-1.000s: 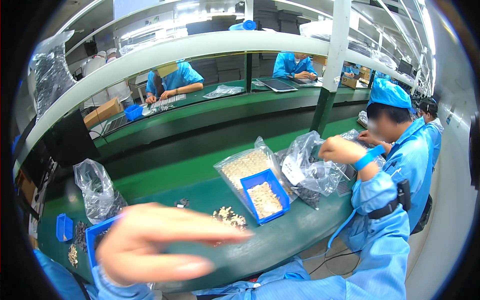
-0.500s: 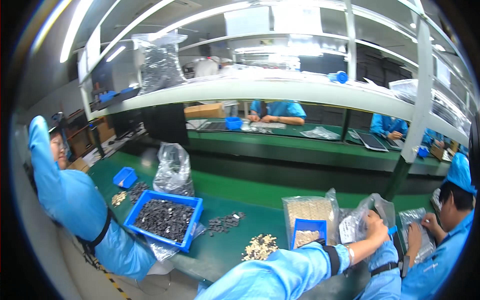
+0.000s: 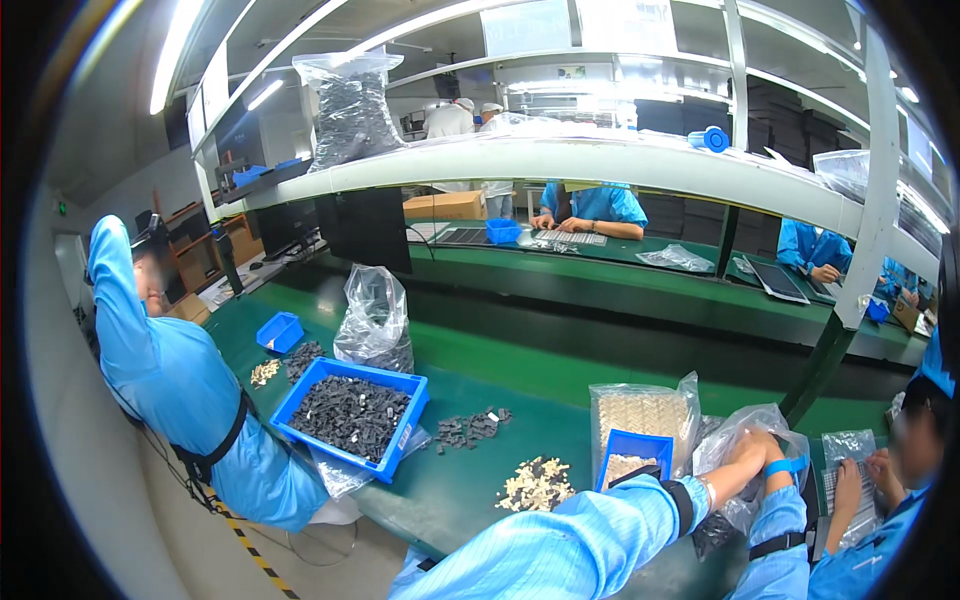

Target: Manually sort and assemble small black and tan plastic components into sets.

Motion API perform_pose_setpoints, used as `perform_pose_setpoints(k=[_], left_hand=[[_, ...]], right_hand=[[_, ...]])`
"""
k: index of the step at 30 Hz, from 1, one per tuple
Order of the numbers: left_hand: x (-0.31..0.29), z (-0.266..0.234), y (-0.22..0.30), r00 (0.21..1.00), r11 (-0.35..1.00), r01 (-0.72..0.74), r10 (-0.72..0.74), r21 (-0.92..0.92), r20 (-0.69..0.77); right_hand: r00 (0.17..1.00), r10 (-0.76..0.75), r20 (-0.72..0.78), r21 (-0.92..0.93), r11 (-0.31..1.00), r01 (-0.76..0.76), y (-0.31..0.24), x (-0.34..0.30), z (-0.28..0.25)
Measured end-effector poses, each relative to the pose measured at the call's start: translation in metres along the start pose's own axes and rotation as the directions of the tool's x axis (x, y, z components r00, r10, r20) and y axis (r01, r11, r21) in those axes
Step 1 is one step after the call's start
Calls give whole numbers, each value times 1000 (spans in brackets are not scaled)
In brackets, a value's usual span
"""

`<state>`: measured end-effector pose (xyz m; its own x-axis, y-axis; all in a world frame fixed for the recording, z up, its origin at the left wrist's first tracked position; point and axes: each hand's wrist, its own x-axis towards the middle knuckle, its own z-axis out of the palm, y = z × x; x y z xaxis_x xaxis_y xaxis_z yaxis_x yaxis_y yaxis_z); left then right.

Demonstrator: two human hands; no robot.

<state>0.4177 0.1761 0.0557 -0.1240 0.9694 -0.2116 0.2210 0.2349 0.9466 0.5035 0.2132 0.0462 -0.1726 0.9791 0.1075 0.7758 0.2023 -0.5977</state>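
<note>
On green bench: blue tray, clear bag; hands' grip cannot tell.

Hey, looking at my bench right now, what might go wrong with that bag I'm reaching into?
Your right hand presses into the clear plastic bag, which sags beside the small blue bin, so it may tip and spill. The loose pale parts lie near the table's front edge, where your sleeve could sweep them off.
</note>
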Motion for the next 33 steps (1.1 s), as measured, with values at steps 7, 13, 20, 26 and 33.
perform_pose_setpoints(k=[7, 13, 20, 26, 33], left_hand=[[-2, 0, -11, 998, 944, 10, 12, -329, 65], [3, -36, 2, 993, 562, 117, -83, -819, 84], [7, -4, 16, 994, 777, -79, 15, -625, -107], [-26, -8, 12, 911, 781, -412, 365, -470, -192], [-65, -12, 0, 866, 760, -497, 463, -419, -187]], right_hand=[[969, 221, 109, 480, 842, -246, 0, 0, -11], [862, 464, 204, 805, 422, -417, -33, 17, 20], [876, 460, -146, 989, 96, 115, -45, -22, 0], [769, 527, -361, 930, 265, 255, -55, -50, 3], [772, 483, -413, 911, 222, 348, -78, -100, 5]])
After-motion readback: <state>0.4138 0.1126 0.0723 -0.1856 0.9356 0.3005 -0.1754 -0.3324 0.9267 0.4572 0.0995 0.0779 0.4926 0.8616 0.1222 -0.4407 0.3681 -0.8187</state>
